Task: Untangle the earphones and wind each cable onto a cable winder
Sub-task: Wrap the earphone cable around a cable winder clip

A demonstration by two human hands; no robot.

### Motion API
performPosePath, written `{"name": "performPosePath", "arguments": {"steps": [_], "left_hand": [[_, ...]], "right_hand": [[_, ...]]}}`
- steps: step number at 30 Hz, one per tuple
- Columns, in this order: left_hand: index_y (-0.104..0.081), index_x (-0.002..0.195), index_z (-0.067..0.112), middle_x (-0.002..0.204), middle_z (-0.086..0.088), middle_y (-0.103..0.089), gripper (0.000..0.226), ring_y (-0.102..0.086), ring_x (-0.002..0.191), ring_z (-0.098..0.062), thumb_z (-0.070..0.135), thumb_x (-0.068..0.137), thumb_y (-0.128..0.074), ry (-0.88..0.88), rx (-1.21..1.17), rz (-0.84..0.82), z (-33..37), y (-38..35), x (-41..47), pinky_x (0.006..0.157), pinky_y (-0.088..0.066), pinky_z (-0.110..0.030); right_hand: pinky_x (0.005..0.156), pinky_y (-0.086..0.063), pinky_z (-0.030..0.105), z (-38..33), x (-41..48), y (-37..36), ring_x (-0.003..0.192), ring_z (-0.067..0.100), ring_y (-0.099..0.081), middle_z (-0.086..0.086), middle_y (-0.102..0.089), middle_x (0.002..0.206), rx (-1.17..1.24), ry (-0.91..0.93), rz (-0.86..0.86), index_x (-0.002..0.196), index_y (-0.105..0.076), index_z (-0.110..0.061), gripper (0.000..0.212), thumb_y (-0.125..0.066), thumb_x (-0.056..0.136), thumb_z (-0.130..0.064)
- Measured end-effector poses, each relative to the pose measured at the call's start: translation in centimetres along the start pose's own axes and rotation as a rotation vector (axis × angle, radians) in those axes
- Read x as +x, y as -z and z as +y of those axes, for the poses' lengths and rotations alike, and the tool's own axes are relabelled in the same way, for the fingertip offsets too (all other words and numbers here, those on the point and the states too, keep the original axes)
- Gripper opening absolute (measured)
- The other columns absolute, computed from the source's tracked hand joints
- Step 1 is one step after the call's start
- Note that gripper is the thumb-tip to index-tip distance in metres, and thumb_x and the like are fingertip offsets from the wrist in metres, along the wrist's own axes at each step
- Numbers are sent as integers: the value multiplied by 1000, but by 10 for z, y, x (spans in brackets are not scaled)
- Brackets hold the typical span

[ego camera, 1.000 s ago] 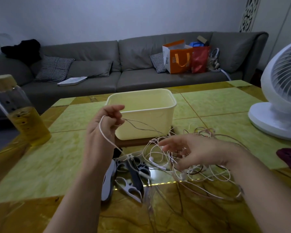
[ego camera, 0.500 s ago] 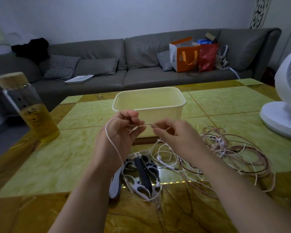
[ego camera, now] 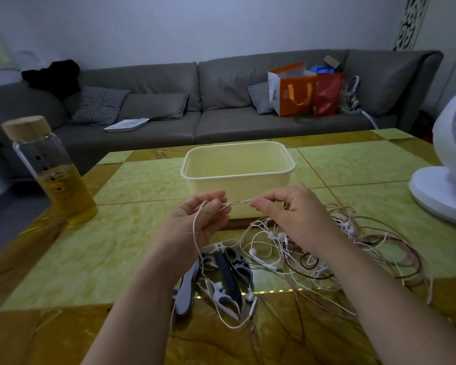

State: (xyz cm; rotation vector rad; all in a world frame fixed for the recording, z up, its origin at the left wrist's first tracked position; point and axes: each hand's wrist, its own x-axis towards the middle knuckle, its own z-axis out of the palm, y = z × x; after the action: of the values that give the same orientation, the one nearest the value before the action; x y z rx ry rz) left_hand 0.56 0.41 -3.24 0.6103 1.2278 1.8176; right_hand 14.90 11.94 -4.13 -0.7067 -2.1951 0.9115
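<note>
Both hands are up in front of the cream plastic tub [ego camera: 237,164] now. The left hand [ego camera: 195,222] and right hand [ego camera: 292,214] each pinch the white earphone cable [ego camera: 238,202] between thumb and fingers. They've drawn a little further apart than half a second ago, and a short stretch runs straight between them; it looks like two twisted strands, though that's hard to make out. A loop drops from the left hand to the grey cable winders [ego camera: 221,272] on the green table [ego camera: 116,248]. The tangle of earphones [ego camera: 374,243] lies beneath the right wrist.
</note>
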Motion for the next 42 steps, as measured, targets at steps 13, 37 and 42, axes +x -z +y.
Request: {"name": "performPosePath", "arguments": {"steps": [13, 37, 42], "left_hand": [[-62, 93, -1, 79, -9, -70, 23, -69, 75, -15, 4, 82, -42, -164, -88, -316, 65, -30, 10, 70, -57, -24], [-61, 108, 18, 99, 2, -61, 22, -55, 74, -6, 3, 94, -53, -643, 879, 188, 108, -35, 35, 59, -46, -14], [-63, 101, 11, 88, -8, -62, 48, -61, 84, -22, 52, 99, -37, -135, 76, 127, 117, -41, 36, 79, -50, -38]], "right_hand": [[64, -41, 16, -64, 38, 43, 60, -5, -52, -12, -60, 68, 140, -109, -221, 78, -66, -26, 12, -65, 87, -34], [59, -41, 27, -68, 88, 114, 59, 14, -50, 2, -52, 64, 446, -385, 360, 76, -57, -12, 46, -33, 103, -40], [103, -36, 53, -94, 88, 119, 118, 20, -52, -9, -59, 114, 511, -133, 358, 106, -63, -20, 43, -47, 91, -56]]}}
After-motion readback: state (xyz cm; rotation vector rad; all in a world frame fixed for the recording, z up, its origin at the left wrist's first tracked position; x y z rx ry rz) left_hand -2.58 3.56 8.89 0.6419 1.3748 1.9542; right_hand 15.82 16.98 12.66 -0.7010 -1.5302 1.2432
